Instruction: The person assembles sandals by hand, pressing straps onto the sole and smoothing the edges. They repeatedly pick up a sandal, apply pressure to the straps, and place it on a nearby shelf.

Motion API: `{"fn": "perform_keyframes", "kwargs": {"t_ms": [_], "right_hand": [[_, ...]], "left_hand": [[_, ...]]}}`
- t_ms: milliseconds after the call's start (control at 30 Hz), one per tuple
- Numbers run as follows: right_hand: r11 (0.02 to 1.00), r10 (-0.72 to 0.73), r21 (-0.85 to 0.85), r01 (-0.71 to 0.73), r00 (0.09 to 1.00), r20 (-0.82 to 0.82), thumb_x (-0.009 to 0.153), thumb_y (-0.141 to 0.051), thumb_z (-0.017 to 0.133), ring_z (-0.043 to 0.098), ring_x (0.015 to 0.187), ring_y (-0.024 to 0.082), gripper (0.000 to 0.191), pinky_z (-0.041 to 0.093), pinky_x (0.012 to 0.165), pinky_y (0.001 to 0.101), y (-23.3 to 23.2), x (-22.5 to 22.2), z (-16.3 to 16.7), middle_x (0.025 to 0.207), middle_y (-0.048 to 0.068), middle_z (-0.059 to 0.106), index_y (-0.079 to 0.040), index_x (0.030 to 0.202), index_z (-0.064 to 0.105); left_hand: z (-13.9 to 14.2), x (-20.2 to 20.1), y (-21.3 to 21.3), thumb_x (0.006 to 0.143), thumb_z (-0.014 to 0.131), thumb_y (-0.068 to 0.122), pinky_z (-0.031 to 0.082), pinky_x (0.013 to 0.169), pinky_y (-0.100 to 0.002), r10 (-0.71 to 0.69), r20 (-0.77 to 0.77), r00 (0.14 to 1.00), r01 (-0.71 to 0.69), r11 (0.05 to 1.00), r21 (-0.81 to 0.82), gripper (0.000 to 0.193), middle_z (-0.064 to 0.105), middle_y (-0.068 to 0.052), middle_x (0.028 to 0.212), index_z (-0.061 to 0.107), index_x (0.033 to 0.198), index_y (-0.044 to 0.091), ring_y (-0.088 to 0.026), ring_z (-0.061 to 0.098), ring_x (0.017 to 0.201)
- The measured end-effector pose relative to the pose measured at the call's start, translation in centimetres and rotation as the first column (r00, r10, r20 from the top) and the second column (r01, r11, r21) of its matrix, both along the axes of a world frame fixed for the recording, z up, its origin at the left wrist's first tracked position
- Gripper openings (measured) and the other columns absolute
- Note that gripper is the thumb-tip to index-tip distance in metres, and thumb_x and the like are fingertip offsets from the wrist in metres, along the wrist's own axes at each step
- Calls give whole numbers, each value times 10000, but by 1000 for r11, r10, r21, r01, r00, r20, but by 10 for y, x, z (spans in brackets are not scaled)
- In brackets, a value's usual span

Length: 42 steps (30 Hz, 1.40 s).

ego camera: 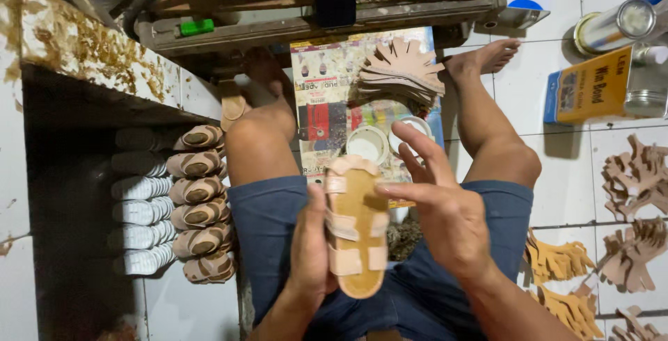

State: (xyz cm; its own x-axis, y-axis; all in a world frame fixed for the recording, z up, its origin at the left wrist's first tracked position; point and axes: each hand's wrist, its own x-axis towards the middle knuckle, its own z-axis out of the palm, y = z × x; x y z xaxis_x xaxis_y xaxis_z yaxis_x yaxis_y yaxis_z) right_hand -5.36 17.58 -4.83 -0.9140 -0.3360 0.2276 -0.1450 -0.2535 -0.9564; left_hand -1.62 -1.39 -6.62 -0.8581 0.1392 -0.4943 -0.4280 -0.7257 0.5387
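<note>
My left hand (309, 247) grips a small tan sandal (356, 226) by its left edge, sole side up, with pale pink straps folded across it. My right hand (435, 205) rests against the sandal's right edge, fingers spread and pointing up. Both hands are above my lap in blue shorts. Just beyond the sandal stand two small round white containers (369, 145) on a colourful printed sheet (327, 97). A stack of cut pinkish strap pieces (403, 69) lies at the far end of that sheet.
Finished sandals (198, 205) stand in a row at my left beside a stained ledge (76, 49). A yellow glue tin (595, 87) and a metal can (612, 26) sit at right. Cut pink pieces (637, 181) and orange pieces (557, 261) lie on the white tiles.
</note>
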Motion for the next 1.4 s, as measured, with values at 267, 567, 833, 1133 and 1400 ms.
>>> {"fn": "perform_keyframes", "kwargs": {"t_ms": [267,567,833,1133,1400], "right_hand": [[710,-25,568,416,821,-570,1010,-760,279,197,1561,495,782,57,1317,560,9,27,-19,1647,325,278,-186,1260,747],[638,44,670,378,852,-522,830,-924,233,150,1576,517,997,-33,1271,695,12,43,-32,1666,340,224,-220,1335,725],[668,175,669,325,805,-566,805,-946,222,97,1568,516,986,-73,1254,678,20,63,-46,1652,327,207,-261,1317,713],[693,40,626,358,847,-530,869,-896,215,84,1577,492,916,-53,1274,673,10,66,-10,1636,290,259,-259,1285,724],[817,-106,496,294,922,-372,1080,-686,353,166,1597,452,725,43,1333,591,38,68,-13,1656,308,290,-85,1288,701]], "left_hand": [[-3,9,4,1095,434,500,586,695,-313,-140,-28,990,140,990,-5,626,741,-133,1005,661,1221,-69,-163,714,811],[-7,13,10,1099,440,479,596,682,-318,-172,-2,985,172,984,-53,605,743,-152,990,666,1199,-73,-183,724,786],[-14,9,8,1055,414,516,606,742,-300,15,27,1000,-13,999,-46,623,747,-117,1045,654,1245,-27,-164,730,859],[0,-6,12,1064,445,523,594,664,-296,-137,-49,989,132,986,-103,627,744,-123,984,662,1227,-42,-160,717,777],[29,-10,11,1104,467,430,556,958,-350,-193,-205,960,197,980,-3,558,690,-154,1196,577,1319,-73,-213,675,1082]]}}
